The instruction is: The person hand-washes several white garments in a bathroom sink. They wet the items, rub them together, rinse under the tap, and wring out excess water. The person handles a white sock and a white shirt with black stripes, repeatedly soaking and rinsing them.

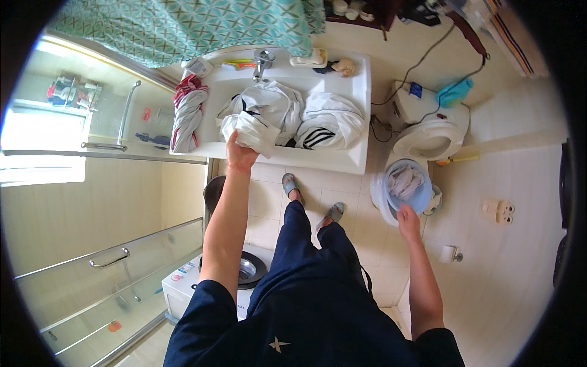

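matt, deeply wrinkled cloth in the white clothes (269, 101); glossy, smooth, ceramic-looking surface on the sink (327, 162); shiny, polished metal on the tap (263, 57). smooth plastic in the pale blue basin (420, 199), crumpled matt cloth in the laundry (405, 182). printed, loosely draped cloth in the curtain (183, 30). clear, smooth glass in the shower screen (67, 287), with bright metal on its handle (113, 263). matt paper on the toilet roll (448, 254). smooth, faintly shiny floor tiles (263, 199). dark matt cloth in the shirt (330, 312).
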